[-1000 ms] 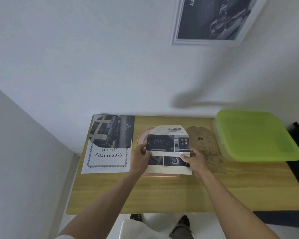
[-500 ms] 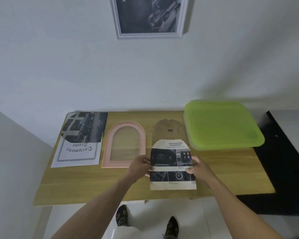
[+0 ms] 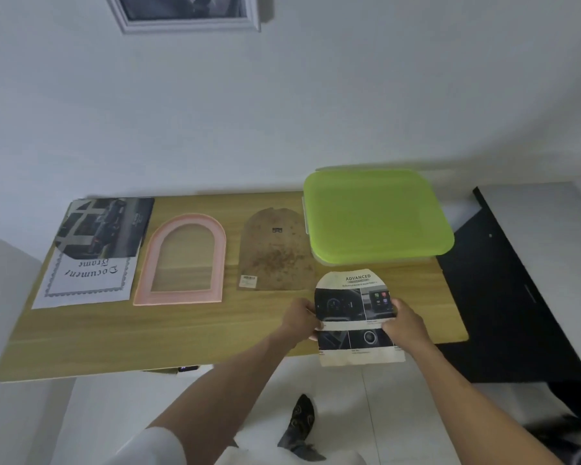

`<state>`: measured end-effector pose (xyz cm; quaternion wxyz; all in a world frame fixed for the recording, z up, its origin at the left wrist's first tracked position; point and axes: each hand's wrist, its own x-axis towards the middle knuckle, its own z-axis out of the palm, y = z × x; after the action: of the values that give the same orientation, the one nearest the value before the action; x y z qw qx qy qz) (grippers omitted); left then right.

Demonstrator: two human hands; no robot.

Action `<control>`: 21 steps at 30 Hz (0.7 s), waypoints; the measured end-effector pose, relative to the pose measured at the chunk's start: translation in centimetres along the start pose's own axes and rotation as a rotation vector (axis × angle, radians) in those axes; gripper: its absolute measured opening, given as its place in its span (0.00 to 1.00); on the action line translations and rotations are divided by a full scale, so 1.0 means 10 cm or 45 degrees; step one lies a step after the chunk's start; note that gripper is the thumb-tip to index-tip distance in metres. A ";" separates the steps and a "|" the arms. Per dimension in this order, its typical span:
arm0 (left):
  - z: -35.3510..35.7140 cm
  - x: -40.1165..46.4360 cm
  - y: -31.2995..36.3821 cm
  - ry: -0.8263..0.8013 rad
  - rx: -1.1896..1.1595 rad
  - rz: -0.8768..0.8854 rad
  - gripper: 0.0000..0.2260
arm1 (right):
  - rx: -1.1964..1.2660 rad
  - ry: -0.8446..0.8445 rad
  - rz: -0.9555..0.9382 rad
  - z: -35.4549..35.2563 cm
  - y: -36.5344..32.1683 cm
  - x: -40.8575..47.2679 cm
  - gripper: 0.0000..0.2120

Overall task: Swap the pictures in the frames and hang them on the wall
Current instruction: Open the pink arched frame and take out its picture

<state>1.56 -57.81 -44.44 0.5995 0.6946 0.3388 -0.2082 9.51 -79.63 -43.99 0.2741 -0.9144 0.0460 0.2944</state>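
Our left hand (image 3: 302, 319) and right hand (image 3: 407, 322) pinching the arched car-dashboard picture (image 3: 354, 305) by its sides, over the wooden table (image 3: 215, 327), pink arched frame (image 3: 182, 260) and brown backing board (image 3: 275, 253) lying apart

Pink arched frame (image 3: 182, 260); lime-green lid (image 3: 376, 213); brown speckled backing board (image 3: 275, 253)

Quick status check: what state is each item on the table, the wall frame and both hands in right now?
Arched picture: out of its frame, held over the table's front edge.
Left hand: grips its left edge.
Right hand: grips its right edge.
Pink arched frame: empty, flat.
Backing board: removed, flat.
Green-lidded box: closed.
Wall frame: hung.
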 end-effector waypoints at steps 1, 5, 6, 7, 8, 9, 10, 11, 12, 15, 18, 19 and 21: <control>0.08 0.02 0.02 0.042 0.010 -0.001 0.10 | -0.043 0.041 -0.010 -0.01 0.03 0.03 0.25; 0.24 0.07 0.01 0.252 0.383 0.163 0.16 | -0.387 0.180 -0.046 0.00 0.09 0.05 0.33; 0.26 0.05 0.00 0.286 0.579 0.240 0.21 | -0.467 0.231 -0.109 0.01 0.11 0.04 0.34; 0.28 0.02 -0.02 0.315 0.765 0.338 0.24 | -0.529 0.284 -0.200 0.03 0.13 0.02 0.35; 0.30 0.00 -0.03 0.329 0.922 0.459 0.27 | -0.577 0.309 -0.297 0.06 0.17 0.03 0.34; 0.31 -0.02 -0.04 0.322 1.041 0.585 0.29 | -0.615 0.308 -0.380 0.09 0.20 0.03 0.33; 0.32 0.00 -0.07 0.286 1.145 0.693 0.31 | -0.638 0.274 -0.425 0.12 0.22 0.05 0.31; 0.32 0.01 -0.09 0.224 1.238 0.749 0.32 | -0.657 0.231 -0.438 0.14 0.22 0.06 0.30; 0.33 0.03 -0.12 0.152 1.318 0.759 0.34 | -0.675 0.196 -0.433 0.16 0.22 0.08 0.30; 0.35 0.07 -0.17 0.046 1.359 0.693 0.35 | -0.681 0.180 -0.443 0.15 0.20 0.12 0.30; 0.38 0.09 -0.18 0.070 1.314 0.689 0.34 | -0.674 0.168 -0.440 0.12 0.17 0.16 0.30; 0.39 0.09 -0.18 0.071 1.299 0.680 0.33 | -0.671 0.163 -0.428 0.12 0.16 0.17 0.30; 0.39 0.09 -0.16 0.069 1.276 0.667 0.33 | -0.663 0.161 -0.409 0.12 0.15 0.18 0.30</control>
<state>1.51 -61.35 -46.94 0.2192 0.9603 0.0302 -0.1700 9.99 -80.16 -46.55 0.0702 -0.9660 -0.1589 0.1917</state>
